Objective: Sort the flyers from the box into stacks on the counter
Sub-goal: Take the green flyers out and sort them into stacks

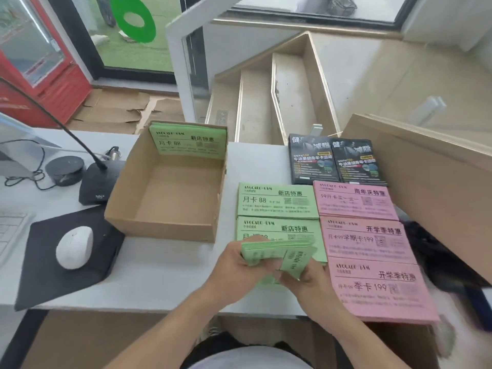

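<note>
My left hand (234, 262) grips a thick bundle of green flyers (269, 251) above the counter's front part. My right hand (308, 280) pinches one green flyer (296, 262) at the bundle's right end. The cardboard box (159, 227) stands open to the left, with a few green flyers (186, 142) leaning on its far wall and its floor bare. On the counter (165, 275) lie two green stacks (277, 201), three pink stacks (354, 201) and two black flyer stacks (312, 161). The nearer green stack (277, 227) is partly hidden by the bundle.
A white mouse (74, 247) on a black pad (40, 278), a desk microphone base (98, 182), a round black puck (65, 169) and cables sit left of the box. A large cardboard panel (431, 182) leans over the counter's right side. Stairs lie beyond.
</note>
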Action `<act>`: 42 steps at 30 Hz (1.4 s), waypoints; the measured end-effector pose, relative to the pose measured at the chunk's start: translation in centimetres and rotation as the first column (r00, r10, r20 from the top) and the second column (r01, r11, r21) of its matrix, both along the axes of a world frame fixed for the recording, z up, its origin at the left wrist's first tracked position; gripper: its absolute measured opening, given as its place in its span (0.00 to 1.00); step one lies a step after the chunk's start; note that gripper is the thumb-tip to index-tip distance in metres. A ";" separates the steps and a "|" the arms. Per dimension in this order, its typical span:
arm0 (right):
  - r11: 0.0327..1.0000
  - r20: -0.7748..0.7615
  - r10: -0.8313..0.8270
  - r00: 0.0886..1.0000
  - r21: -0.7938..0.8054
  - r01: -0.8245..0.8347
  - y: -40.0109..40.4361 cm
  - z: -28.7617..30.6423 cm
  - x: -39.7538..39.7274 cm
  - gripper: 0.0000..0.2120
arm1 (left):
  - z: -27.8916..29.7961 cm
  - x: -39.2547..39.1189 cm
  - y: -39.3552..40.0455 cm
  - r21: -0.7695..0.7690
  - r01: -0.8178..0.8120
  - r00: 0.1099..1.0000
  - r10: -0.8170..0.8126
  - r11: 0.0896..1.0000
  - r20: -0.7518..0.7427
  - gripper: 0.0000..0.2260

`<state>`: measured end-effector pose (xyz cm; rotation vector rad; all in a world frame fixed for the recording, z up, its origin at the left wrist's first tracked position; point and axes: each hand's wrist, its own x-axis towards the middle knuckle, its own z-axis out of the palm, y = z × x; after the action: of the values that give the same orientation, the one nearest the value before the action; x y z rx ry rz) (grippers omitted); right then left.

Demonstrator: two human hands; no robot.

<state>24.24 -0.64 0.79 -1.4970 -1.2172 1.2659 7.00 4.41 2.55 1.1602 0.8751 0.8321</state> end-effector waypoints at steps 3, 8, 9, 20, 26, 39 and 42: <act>0.998 0.021 0.044 0.999 0.040 -0.045 -0.7 0.3 0.2 0.21 | 0.1 0.5 -1.1 -0.026 -0.036 0.997 0.035 0.999 -0.064 0.13; 0.996 0.008 0.056 0.998 0.075 -0.056 -0.8 -0.3 0.6 0.31 | 0.5 2.3 -2.7 0.002 -0.110 0.992 0.110 0.994 -0.064 0.07; 0.994 -0.005 0.061 0.998 0.091 -0.060 -0.9 -0.2 0.8 0.29 | 0.7 2.3 -2.9 0.019 -0.123 0.990 0.124 0.992 -0.065 0.07; 0.991 0.030 0.129 0.991 -0.032 -0.128 -2.0 -1.5 2.1 0.23 | 1.1 2.9 -3.5 -0.008 -0.127 0.992 0.127 0.992 0.004 0.09; 0.963 -0.005 0.135 0.991 -0.234 -0.132 -1.4 -0.9 5.0 0.15 | 2.2 2.1 -1.4 -0.173 -0.343 0.933 0.357 0.923 0.054 0.13; 0.908 0.188 -0.334 0.924 -0.200 0.369 8.6 0.4 8.1 0.25 | -3.1 2.4 5.4 0.013 -0.401 0.817 0.364 0.916 -0.448 0.12; 0.928 0.379 -0.243 0.893 -0.176 0.328 8.9 -1.3 7.1 0.29 | -4.0 1.5 5.1 0.024 -0.334 0.803 0.297 0.942 -0.517 0.17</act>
<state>31.36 8.26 -0.49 -2.0650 -1.0327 0.9930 8.55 9.47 -1.45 1.2135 1.5676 0.7564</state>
